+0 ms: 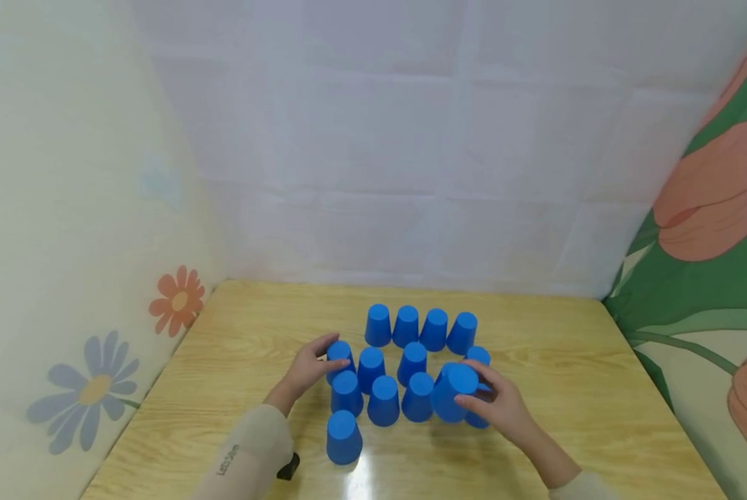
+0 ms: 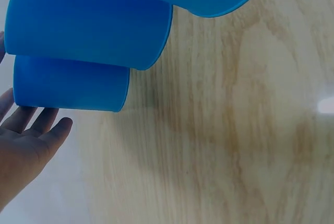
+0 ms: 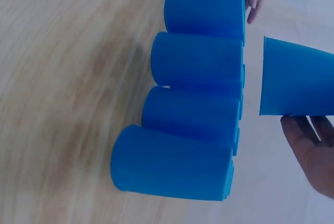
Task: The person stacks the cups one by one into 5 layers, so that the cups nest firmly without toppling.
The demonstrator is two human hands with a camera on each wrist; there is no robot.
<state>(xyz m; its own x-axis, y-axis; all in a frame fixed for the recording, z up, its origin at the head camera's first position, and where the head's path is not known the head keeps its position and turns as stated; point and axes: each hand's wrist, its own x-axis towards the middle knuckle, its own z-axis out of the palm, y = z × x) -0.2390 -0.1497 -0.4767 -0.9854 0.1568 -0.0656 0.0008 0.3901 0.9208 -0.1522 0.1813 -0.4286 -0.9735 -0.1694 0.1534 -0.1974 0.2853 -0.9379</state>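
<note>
Blue cups stand upside down in rows, among them a far-row cup (image 1: pixel 378 326) and a near-row cup (image 1: pixel 383 401). My right hand (image 1: pixel 504 411) grips a raised blue cup (image 1: pixel 461 385) over the right end of the rows; the right wrist view shows this cup (image 3: pixel 297 80) apart from the standing ones, with the hand (image 3: pixel 317 156) at its side. My left hand (image 1: pixel 306 368) is at the leftmost cup (image 1: pixel 338 353) of a middle row, thumb and fingers spread beside it. In the left wrist view, extended fingers (image 2: pixel 42 125) touch or nearly touch a cup (image 2: pixel 70 84).
A single upside-down cup (image 1: pixel 344 437) stands nearest the body on the wooden table (image 1: pixel 273 312). Beside the left sleeve (image 1: pixel 251 448) lies a small black object (image 1: pixel 288 467). A white cloth (image 1: pixel 411 173) hangs behind, with patterned sheets (image 1: pixel 85 278) at the sides.
</note>
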